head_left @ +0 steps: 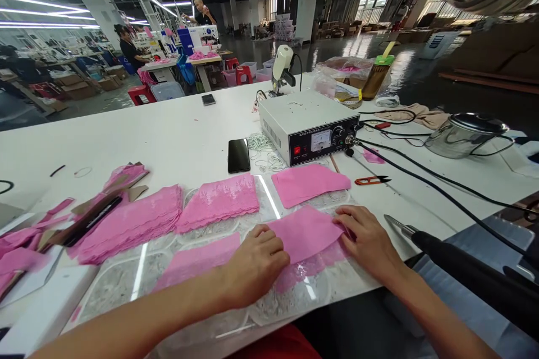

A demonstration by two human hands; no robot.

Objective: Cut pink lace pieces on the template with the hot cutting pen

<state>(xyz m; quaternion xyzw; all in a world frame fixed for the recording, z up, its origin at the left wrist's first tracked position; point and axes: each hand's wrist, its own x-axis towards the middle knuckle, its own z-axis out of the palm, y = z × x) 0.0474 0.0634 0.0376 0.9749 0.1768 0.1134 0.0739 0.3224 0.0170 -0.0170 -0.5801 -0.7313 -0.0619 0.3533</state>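
Observation:
A smooth pink fabric piece (305,233) lies across a transparent plastic template sheet (197,240). At its left edge rests my left hand (259,263), its fingers curled and closed on the fabric. My right hand (370,241) pinches the right corner between thumb and fingers. Under the piece a pink lace panel (290,277) shows through, scalloped along its near edge. Another pink panel (202,258) lies partly behind my left forearm. Just beyond is a stack of smooth pink pieces (311,182). Two stacks of pink lace pieces, one in the middle (221,202) and one further left (135,224), sit beside it.
A white control box (311,123) with black cables stands behind the fabric, near a phone (238,155). Orange thread snips (373,180) lie to the right. A black-handled pointed tool (438,252) juts in beside my right hand. A lidded glass jug (463,134) stands far right.

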